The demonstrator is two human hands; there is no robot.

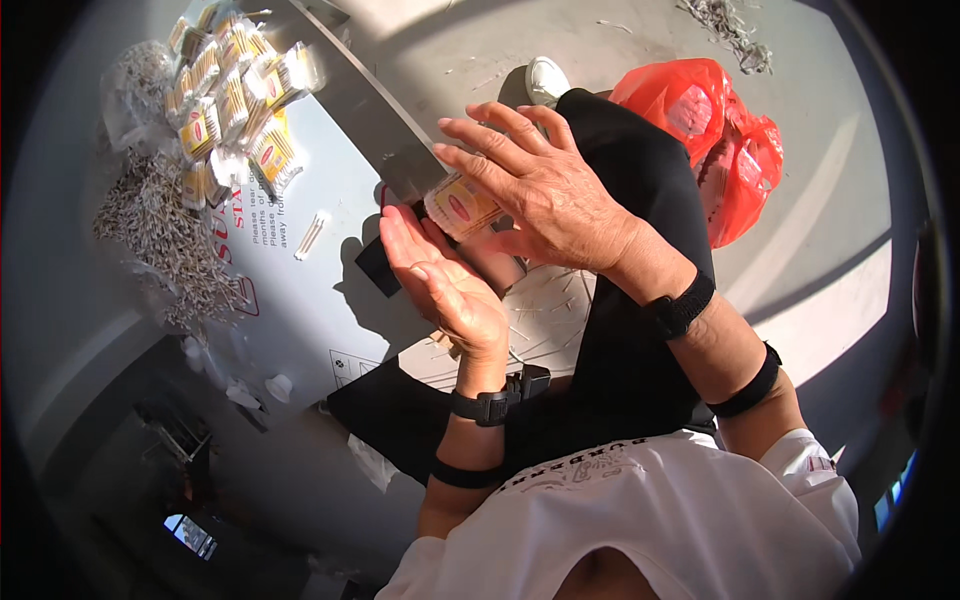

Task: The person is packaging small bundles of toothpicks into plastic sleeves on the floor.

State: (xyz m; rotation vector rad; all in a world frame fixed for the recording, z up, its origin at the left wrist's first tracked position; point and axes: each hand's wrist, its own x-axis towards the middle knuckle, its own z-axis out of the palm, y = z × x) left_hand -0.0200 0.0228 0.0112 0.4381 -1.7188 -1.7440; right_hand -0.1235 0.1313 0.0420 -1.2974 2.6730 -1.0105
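Observation:
A small clear packet of cotton swabs with a yellow and red label is held up in front of me, over my lap. My right hand grips it, thumb below and fingers above. Beside the packet's lower left end, my left hand is open, its palm turned toward the packet and its fingers stretched out. I cannot tell whether the left palm touches the packet. Under the hands, loose cotton swabs are scattered over a pale surface by my lap.
At the left, a grey-white board carries a pile of filled packets, a heap of loose swabs and a few separate swabs. Red plastic bags stand right of my leg. More swabs lie on the floor.

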